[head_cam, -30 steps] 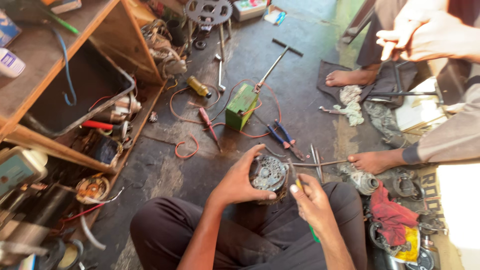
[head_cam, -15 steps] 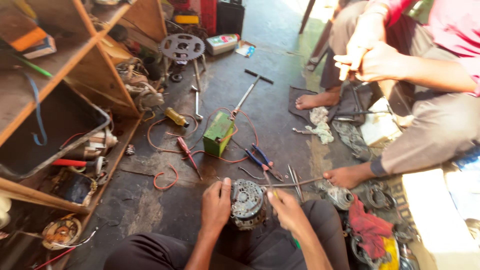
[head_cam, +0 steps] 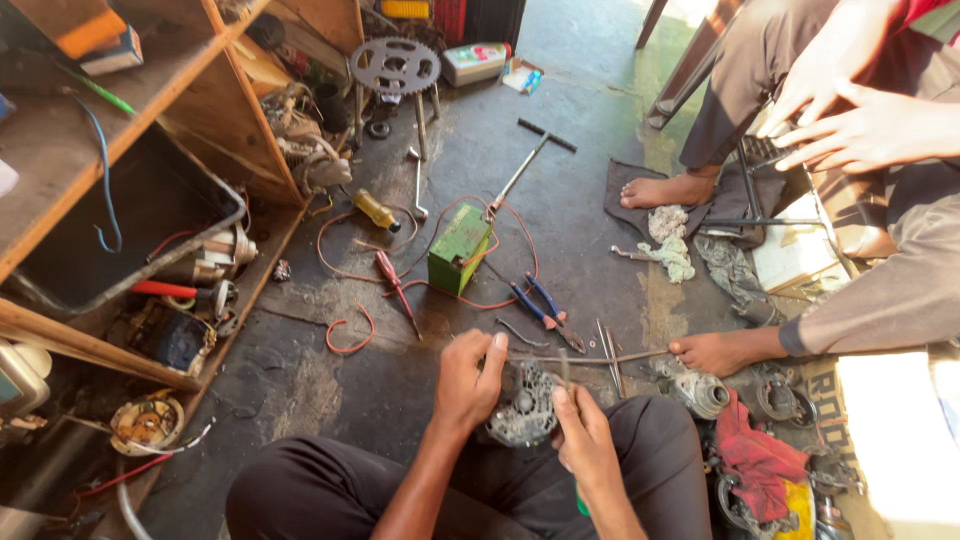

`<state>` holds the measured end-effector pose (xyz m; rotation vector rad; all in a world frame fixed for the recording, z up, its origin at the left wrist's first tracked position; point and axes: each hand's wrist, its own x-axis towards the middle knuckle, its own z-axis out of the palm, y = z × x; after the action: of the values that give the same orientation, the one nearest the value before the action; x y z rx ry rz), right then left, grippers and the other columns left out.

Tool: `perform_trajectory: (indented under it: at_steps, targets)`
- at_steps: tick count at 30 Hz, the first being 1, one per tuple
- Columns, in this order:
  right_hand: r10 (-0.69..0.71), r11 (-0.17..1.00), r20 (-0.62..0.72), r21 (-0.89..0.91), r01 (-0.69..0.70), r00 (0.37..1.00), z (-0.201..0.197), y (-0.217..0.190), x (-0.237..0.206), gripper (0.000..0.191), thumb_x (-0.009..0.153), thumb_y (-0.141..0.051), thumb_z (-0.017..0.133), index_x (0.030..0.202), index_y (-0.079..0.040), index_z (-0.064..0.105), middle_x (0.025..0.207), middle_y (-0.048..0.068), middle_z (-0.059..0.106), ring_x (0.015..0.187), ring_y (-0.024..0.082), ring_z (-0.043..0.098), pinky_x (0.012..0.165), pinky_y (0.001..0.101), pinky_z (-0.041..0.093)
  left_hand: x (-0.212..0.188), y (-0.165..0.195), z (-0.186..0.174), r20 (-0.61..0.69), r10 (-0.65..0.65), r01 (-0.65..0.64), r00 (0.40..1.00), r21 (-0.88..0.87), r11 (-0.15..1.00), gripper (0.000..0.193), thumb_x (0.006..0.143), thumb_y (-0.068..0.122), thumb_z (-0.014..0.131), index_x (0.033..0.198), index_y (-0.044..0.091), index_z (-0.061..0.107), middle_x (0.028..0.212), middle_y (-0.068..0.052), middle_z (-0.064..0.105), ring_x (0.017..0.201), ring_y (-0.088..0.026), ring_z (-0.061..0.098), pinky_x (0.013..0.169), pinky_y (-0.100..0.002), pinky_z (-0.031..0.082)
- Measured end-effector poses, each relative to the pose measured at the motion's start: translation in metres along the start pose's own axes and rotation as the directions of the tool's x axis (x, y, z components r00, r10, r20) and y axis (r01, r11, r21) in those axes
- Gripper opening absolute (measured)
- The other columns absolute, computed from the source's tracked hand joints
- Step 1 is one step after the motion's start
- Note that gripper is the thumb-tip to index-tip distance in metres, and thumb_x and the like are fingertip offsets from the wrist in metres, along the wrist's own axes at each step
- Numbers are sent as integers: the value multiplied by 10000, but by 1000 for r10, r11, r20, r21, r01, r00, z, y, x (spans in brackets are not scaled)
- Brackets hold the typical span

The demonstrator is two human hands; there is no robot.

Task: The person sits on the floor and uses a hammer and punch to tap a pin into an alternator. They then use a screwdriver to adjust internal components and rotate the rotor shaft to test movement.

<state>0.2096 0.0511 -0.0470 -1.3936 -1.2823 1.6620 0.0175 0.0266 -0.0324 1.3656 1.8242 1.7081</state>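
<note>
Lower centre of frame: left hand (head_cam: pixel 468 382) curled round the left side of a round, grey, ribbed metal motor part (head_cam: pixel 522 405), thumb on top. Right hand (head_cam: pixel 585 440) grips its right edge, fingers closed; part rests over the lap. On the dark, stained concrete floor (head_cam: pixel 580 150) above: one green box-shaped battery (head_cam: pixel 458 247), one blue-handled pliers (head_cam: pixel 540 306), one red-handled screwdriver (head_cam: pixel 394 276). Upper right: another person's two hands (head_cam: pixel 845 115), fingers touching.
</note>
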Motion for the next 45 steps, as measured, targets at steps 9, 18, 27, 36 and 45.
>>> perform_trajectory:
  at_steps: [9, 18, 27, 36, 45]
  targets:
    - [40, 937, -76, 348, -11, 996, 29, 27, -40, 412, 916, -320, 643, 1244, -128, 483, 669, 45, 527, 396, 96, 396, 351, 266, 307, 33, -4, 12, 399, 24, -32, 917, 12, 999, 504, 1036, 372, 542, 731, -18, 638, 718, -193, 612, 707, -353, 582, 692, -476, 419]
    - [140, 968, 120, 193, -161, 983, -9, 5, -7, 388, 923, -358, 639, 1244, -154, 566, 543, 21, 458, 322, 79, 304, 313, 277, 264, 21, -24, 25, 209, -61, 73, 976, -46, 996, 496, 1023, 414, 537, 925, -33, 728, 1130, -205, 630, 1071, -367, 628, 939, -406, 476]
    - [421, 850, 220, 242, -467, 880, -15, 43, 25, 508, 1028, -560, 403, 934, -83, 550, 605, 47, 544, 338, 103, 298, 342, 294, 253, 8, -48, 33, 378, -551, 667, 744, -476, 574, 274, 1011, 323, 586, 1133, 83, 639, 991, -24, 646, 921, -122, 590, 851, -291, 486]
    - [104, 965, -27, 245, -94, 994, -16, 51, 1, 251, 1081, -273, 502, 957, -57, 535, 541, -3, 410, 371, 91, 310, 352, 292, 247, -10, -34, -1, 530, -204, 552, 823, -667, 500, 319, 1046, 267, 565, 1255, 40, 647, 1096, 2, 673, 1004, -103, 611, 899, -280, 497]
    - [-542, 725, -61, -539, 429, 838, -11, 32, -26, 268, 1026, -276, 648, 924, -33, 695, 625, 33, 621, 548, 90, 500, 521, 248, 429, 6, -17, -5, 447, -68, 325, 892, -529, 784, 393, 1094, 254, 479, 1411, 45, 579, 1313, -47, 656, 1238, -121, 558, 1089, -299, 429]
